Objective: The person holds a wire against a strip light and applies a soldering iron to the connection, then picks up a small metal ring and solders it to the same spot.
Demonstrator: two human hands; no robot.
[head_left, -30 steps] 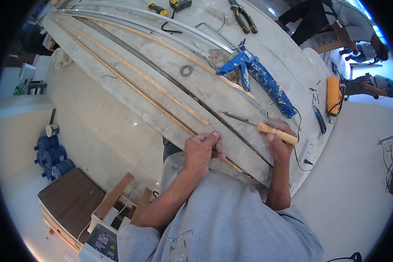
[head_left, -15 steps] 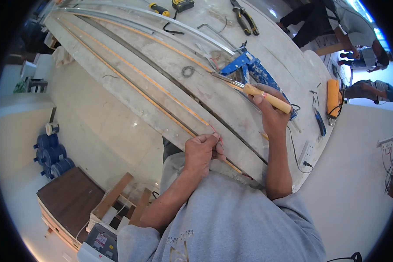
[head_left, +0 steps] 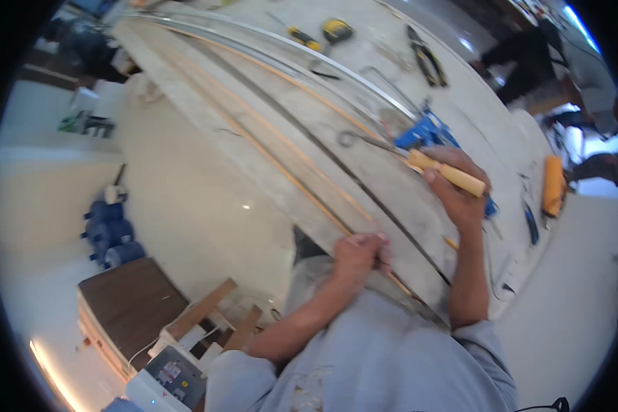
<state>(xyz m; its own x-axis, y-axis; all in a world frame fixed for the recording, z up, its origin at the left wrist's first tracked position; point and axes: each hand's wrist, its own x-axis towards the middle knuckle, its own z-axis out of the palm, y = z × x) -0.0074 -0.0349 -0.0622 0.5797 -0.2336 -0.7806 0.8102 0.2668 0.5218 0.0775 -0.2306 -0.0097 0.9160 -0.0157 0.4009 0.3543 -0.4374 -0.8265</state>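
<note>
My right hand (head_left: 460,185) is closed round the wooden handle (head_left: 450,173) of a tool whose metal shaft points to the upper left, beside a blue caulking gun (head_left: 429,129). At the table's near edge, my left hand (head_left: 359,255) pinches the end of a thin strip (head_left: 309,161), where a blurred bit of red wire shows at the fingertips. Long channels with orange-yellow strips (head_left: 281,169) run from the hands to the far left of the table.
Pliers (head_left: 426,58), a tape measure (head_left: 336,30) and a screwdriver (head_left: 303,39) lie at the back. An orange tool (head_left: 553,185) and a blue cutter (head_left: 531,223) are at the right. Blue water bottles (head_left: 110,230) and a brown-topped cabinet (head_left: 134,305) stand at the left. People are at the upper right.
The view has shifted, so the table and both hands appear further right and the picture is blurred. The tool's metal tip now points towards the grey ring on the table. Both hands keep their grips.
</note>
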